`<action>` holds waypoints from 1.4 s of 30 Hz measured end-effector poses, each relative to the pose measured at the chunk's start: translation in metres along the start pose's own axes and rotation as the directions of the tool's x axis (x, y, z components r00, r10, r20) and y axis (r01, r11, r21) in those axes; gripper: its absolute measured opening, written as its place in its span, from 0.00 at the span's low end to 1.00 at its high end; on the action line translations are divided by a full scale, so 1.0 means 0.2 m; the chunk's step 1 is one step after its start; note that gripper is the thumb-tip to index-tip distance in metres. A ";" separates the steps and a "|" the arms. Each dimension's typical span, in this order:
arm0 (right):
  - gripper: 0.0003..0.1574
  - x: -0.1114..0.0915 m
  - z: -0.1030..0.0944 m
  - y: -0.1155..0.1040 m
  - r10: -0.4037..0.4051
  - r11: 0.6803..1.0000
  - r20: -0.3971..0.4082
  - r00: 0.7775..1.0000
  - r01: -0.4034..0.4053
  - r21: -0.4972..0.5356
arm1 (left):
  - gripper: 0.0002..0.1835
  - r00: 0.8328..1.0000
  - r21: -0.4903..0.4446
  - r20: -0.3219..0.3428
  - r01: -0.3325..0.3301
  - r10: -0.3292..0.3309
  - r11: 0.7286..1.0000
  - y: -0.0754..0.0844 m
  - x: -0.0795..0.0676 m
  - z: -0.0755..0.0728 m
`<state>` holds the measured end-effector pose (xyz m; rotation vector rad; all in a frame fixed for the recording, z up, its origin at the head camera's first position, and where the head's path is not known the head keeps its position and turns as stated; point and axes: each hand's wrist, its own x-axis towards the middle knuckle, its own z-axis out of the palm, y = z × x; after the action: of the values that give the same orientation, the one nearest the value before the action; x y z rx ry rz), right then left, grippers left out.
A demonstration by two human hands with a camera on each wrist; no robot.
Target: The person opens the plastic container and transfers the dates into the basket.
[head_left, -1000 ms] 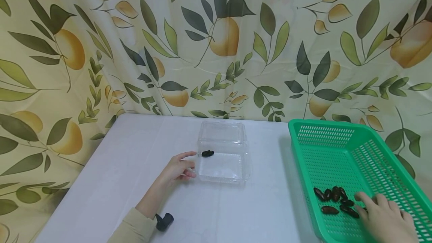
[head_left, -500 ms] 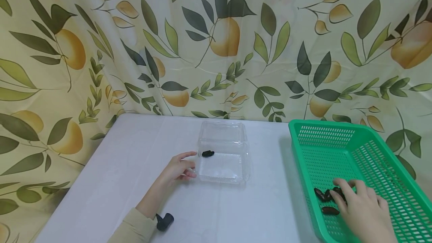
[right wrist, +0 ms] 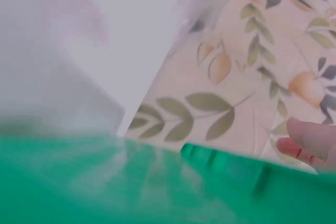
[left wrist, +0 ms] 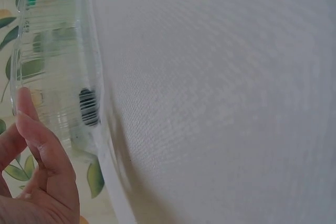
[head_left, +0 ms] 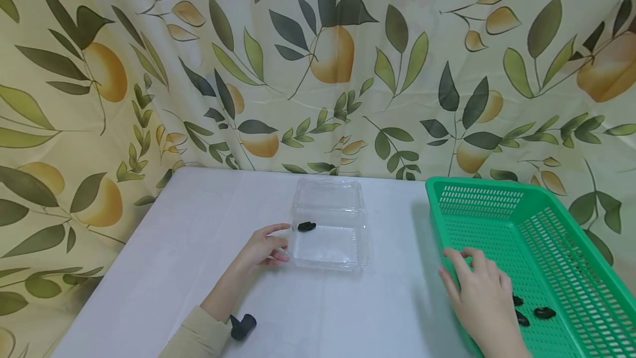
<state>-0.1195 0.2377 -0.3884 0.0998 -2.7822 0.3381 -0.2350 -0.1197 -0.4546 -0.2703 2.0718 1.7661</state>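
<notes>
A clear plastic clamshell container [head_left: 328,263] lies open on the white table, its lid folded back. Dark oblong pieces [head_left: 306,226], date-like in shape, lie in its back left corner. My left hand [head_left: 264,246] holds the container's left edge; in the left wrist view its fingertips [left wrist: 25,103] are at the rim. At the left side of the green basket [head_left: 566,247] is my right hand [head_left: 479,291], fingers bent and thumb apart from the forefinger. Whether anything is under those fingers is hidden. Several dark, shiny oblong pieces [head_left: 544,312] show in the basket beside that hand.
A patterned curtain [head_left: 298,98] hangs behind the table's back edge. The basket's raised left rim [head_left: 437,225] stands between its contents and the container. A small black device [head_left: 243,326] is at my left wrist. White cloth [head_left: 377,303] covers the table.
My right hand has moved left across the basket, from over the dark pieces to the left rim. Pieces on the right have come into sight. The left hand and container have stayed put.
</notes>
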 end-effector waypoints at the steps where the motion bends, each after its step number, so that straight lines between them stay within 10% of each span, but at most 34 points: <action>1: 0.17 0.01 0.01 -0.02 -0.003 1.000 -0.009 1.000 0.003 0.010 | 0.25 1.000 0.002 0.001 -0.004 0.004 1.000 0.00 0.00 0.00; 18: 0.18 0.18 0.17 -0.28 -0.053 0.996 -0.094 0.994 0.060 0.064 | 0.24 1.000 0.006 0.004 -0.008 0.008 1.000 0.01 -0.01 0.00; 42: 0.17 0.49 0.44 -0.54 -0.235 0.971 0.057 0.970 0.232 0.055 | 0.24 1.000 -0.005 0.017 -0.017 0.017 1.000 0.03 -0.03 0.00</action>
<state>-0.2280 0.1081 -0.4111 0.4535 -2.7855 0.3467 -0.2324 -0.1201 -0.4467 -0.2389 2.0645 1.7774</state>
